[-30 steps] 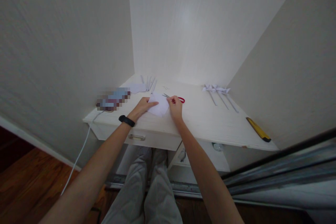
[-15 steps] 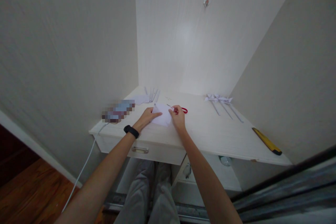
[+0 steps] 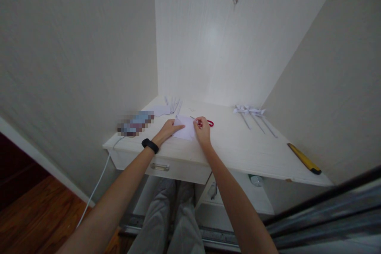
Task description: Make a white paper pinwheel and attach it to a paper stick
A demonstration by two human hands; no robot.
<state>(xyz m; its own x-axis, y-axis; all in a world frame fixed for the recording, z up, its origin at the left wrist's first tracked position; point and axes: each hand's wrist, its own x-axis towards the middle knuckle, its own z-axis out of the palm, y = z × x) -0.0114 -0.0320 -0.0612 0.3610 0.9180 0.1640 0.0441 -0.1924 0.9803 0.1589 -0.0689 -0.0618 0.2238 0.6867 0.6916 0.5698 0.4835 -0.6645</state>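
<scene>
A white sheet of paper lies on the white desk. My left hand, with a black band on the wrist, presses flat on the paper's left part, fingers stretched out. My right hand rests at the paper's right edge with its fingers curled round the red-handled scissors, whose blades point left over the sheet.
Several thin paper strips lie at the back left. Folded paper pinwheels on sticks lie at the back right. A yellow utility knife sits near the right edge. A white cable hangs off the left. Walls enclose three sides.
The view has tilted down a little, so the desk sits lower in the picture. Both hands stay on the paper, which now lies flatter on the desk.
</scene>
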